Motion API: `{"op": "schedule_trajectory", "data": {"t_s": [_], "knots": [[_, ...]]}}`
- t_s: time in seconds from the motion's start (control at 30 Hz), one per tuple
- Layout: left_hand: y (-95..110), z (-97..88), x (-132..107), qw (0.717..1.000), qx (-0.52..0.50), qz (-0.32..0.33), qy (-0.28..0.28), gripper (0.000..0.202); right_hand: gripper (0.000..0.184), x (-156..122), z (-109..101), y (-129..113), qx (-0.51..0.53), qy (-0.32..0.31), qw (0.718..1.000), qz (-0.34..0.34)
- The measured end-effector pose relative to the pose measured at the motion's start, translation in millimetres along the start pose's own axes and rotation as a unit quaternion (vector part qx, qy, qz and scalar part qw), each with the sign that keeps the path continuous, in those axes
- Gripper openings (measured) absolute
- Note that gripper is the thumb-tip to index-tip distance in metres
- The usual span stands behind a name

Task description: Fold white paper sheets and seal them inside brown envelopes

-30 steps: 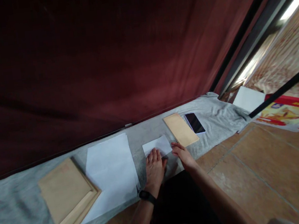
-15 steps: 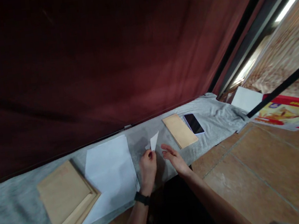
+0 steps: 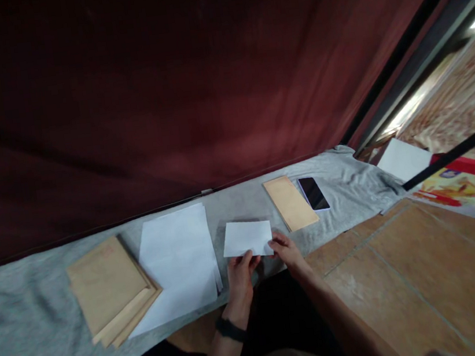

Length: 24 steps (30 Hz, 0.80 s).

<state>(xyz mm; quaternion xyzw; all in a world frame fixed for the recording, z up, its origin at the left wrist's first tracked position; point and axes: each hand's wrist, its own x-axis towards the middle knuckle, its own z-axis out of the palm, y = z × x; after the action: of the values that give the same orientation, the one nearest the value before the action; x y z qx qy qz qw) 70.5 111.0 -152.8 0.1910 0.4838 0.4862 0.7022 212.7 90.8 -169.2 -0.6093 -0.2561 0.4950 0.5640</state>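
A folded white sheet of paper [image 3: 247, 237] faces me, its broad side showing, held above the grey cloth. At its lower edge my left hand [image 3: 240, 274] pinches it, thumb in front; a dark band is on that wrist. My right hand [image 3: 285, 247] grips the paper's lower right corner between thumb and fingers. To the left lies a stack of large white sheets [image 3: 180, 255], partly under a pile of brown envelopes [image 3: 109, 282]. Just right of my hands, more brown envelopes [image 3: 292, 203] lie flat beside a phone [image 3: 313, 193] with a dark screen.
The grey cloth [image 3: 24, 323] covers a narrow surface along a dark red panel [image 3: 174, 93]. At the right are a black bar [image 3: 457, 150], a white box-like object [image 3: 403, 159] and a red and yellow printed package [image 3: 469, 179] above the tiled floor [image 3: 390, 274].
The folded paper has turned from edge-on to broad side toward me. My right hand, apart from it before, now grips its right corner. The view has shifted slightly.
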Motion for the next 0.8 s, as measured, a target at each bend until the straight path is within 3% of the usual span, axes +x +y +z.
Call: {"op": "schedule_trajectory", "data": {"t_s": [0.27,0.33,0.4,0.47,0.57,0.63,0.7,0.8], "knots": [[-10.9,-25.0,-14.8,0.992,0.098,-0.048,-0.064,0.035,0.041,12.3,-2.8,13.5,-0.167,0.013,0.982,-0.083],[-11.4,-28.2,-18.3,0.983,0.166,-0.005,-0.082,0.033,0.043,15.1,-3.6,12.8,-0.203,0.027,0.973,-0.104],[-10.6,-29.8,-20.4,0.952,0.277,0.089,-0.095,0.030,0.046,17.0,-4.4,12.5,-0.224,0.033,0.968,-0.110],[-9.3,-30.9,-20.3,0.883,0.405,0.216,-0.103,0.030,0.047,17.2,-5.4,13.1,-0.239,0.033,0.965,-0.105],[-9.6,-34.6,-15.7,0.730,0.570,0.360,-0.110,0.037,0.047,14.9,-7.9,14.7,-0.280,0.030,0.953,-0.108],[-12.2,-38.8,-11.3,0.631,0.659,0.395,-0.103,0.045,0.045,12.3,-10.0,15.4,-0.321,0.036,0.938,-0.127],[-15.8,-43.0,-7.7,0.551,0.724,0.404,-0.096,0.052,0.043,9.3,-11.9,15.8,-0.367,0.050,0.915,-0.159],[-19.2,-46.3,-4.9,0.489,0.764,0.408,-0.099,0.057,0.041,3.9,-12.3,16.2,-0.444,0.078,0.861,-0.235]]}}
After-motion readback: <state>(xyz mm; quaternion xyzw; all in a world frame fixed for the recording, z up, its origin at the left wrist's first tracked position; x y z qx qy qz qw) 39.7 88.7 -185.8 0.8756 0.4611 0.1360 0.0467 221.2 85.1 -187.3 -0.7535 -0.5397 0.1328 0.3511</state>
